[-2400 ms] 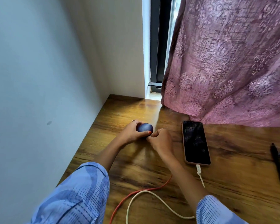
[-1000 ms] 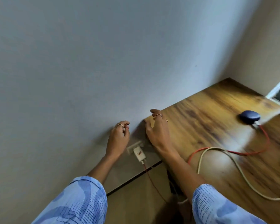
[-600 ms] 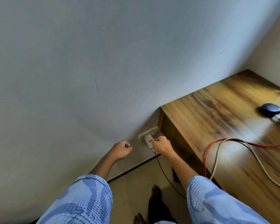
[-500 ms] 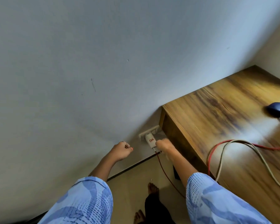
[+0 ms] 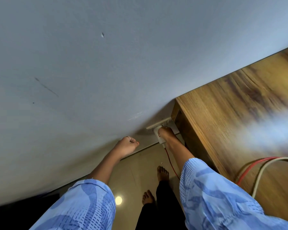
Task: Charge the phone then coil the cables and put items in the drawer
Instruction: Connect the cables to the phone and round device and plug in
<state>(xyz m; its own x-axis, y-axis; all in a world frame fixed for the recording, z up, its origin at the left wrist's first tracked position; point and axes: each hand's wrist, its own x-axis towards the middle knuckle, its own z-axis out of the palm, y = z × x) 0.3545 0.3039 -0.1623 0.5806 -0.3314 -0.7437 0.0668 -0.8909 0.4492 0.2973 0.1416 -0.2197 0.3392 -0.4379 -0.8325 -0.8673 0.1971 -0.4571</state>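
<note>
The right hand (image 5: 165, 132) was wrapped over the small white plastic charger plug (image 5: 160, 138) just right of the frame's centre, fingers curled round its body at the white wall socket plate (image 5: 158, 124). Whether the pins were fully seated could not be told, since the hand hid the joint. The left hand (image 5: 127, 145), lower and to the left, was a loose fist holding nothing, near the grey wall (image 5: 90, 63). A thin red cable (image 5: 170, 161) ran down from the plug toward the floor, then showed again at the right edge on the brown wood-grain desk (image 5: 231, 113), beside a cream cable (image 5: 263, 170).

To do this well, the push probably wanted to be straight into the socket, square to the plate, gripping the plug's body and not its cable. The phone was out of frame.
</note>
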